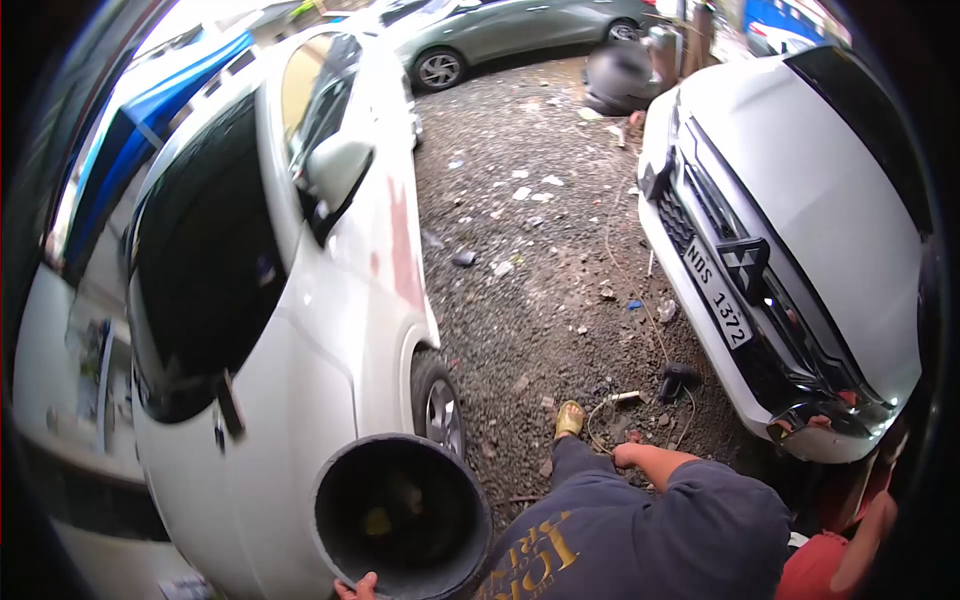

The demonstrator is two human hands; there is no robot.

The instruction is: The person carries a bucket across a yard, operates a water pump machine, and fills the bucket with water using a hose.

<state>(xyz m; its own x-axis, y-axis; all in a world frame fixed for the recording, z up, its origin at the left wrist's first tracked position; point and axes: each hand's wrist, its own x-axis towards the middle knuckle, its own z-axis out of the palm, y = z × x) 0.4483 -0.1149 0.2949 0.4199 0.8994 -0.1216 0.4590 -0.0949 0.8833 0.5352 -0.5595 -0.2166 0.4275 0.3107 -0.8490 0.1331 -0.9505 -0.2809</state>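
Observation:
At the bottom edge my left hand (356, 587) has its fingertips curled over the rim of a dark round bucket (330, 545). The bucket's mouth faces me, and its dark inside shows a few dull yellowish patches. Just right of it, a person in a dark shirt with yellow lettering (650, 530) bends low with their back towards me. That person's hand (628, 456) is down near a thin cable on the ground. I cannot see my right hand.
A white car (320, 330) with a reddish patch stands close on the left. A white Mitsubishi (820, 200) is on the right. A black tool-like object (678, 382) lies on gravel. Stacked tires (620, 80) and a grey car (520, 35) are behind. Someone in red (812, 568) is lower right.

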